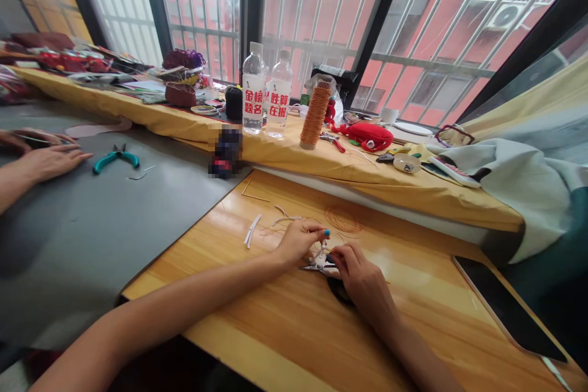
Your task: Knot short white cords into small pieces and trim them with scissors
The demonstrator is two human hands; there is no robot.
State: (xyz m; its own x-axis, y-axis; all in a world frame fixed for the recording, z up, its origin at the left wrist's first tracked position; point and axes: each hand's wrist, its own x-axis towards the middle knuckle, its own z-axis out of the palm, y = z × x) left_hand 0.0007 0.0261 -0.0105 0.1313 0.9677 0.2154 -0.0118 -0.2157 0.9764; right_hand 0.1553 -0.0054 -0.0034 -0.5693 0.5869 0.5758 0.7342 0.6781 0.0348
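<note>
Scissors (316, 265) lie flat on the wooden table (294, 324), partly hidden beneath my two hands, which come together just above them. My left hand (301, 240), one blue nail showing, pinches a small white piece (323, 247) between thumb and forefinger. My right hand (365, 272) grips a thin stick (327, 250), its tip right by the white piece; whether the two touch, I cannot tell. Beyond my left wrist lie two white strips (252, 231), some pale cord (285, 217) and, farther off, two thin rods (255, 199) that form a corner. A loose coil of orange thread (343, 219) rests on the wood past my knuckles, and a phone (508, 306) with a dark screen lies to my right, a white cable (555, 372) at its near end. At far left, a co-worker's hands (50, 156) rest over a gray mat (151, 245), near teal-handled pliers (116, 158). Along the yellow-draped ledge (285, 156) behind stand two water bottles (254, 92), beside a tall spool (316, 113) of orange thread and a red plush (370, 135), below barred windows (312, 6).
</note>
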